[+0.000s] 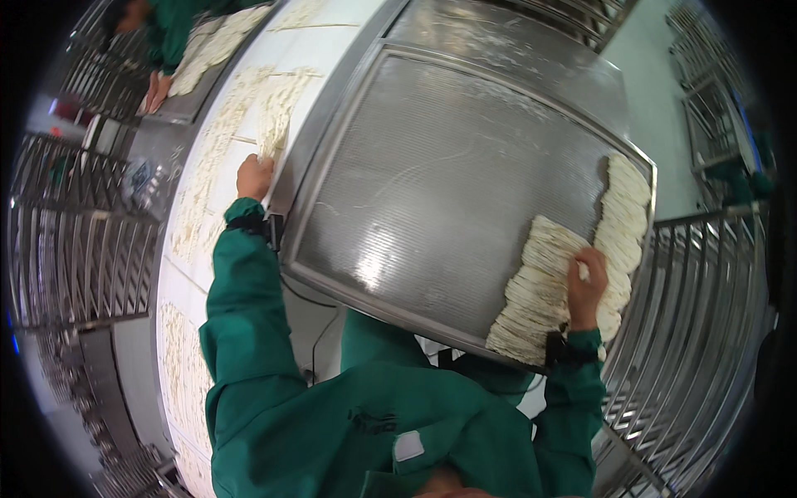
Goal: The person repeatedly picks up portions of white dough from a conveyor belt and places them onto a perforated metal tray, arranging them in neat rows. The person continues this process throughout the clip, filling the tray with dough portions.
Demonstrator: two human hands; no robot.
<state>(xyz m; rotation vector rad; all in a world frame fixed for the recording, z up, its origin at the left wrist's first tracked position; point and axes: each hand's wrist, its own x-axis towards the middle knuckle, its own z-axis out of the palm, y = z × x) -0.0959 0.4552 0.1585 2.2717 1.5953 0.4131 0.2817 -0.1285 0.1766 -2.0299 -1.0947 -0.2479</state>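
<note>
On the white conveyor belt (pixel 299 46), my left hand (pixel 255 177) grips the near end of a flat bundle of pale noodle strands (pixel 277 109). The rest of that bundle lies along the belt ahead of the hand. My right hand (pixel 586 289) is curled over the right part of a large ribbed metal tray (pixel 423 180). Beneath and beside it are folded noodle portions (pixel 538 280), overlapping in a row. A pale bit shows between its thumb and fingers; whether it is held or lies behind is unclear. A second noodle row (pixel 622 211) runs along the tray's right edge.
Metal tray racks (pixel 691 311) stand close on my right, and more racks (pixel 81 261) lie beyond the belt. Across the belt, a person in green (pixel 168 37) has hands at another noodle-laden tray (pixel 177 111). A dark cable (pixel 316 342) hangs below my tray's left corner.
</note>
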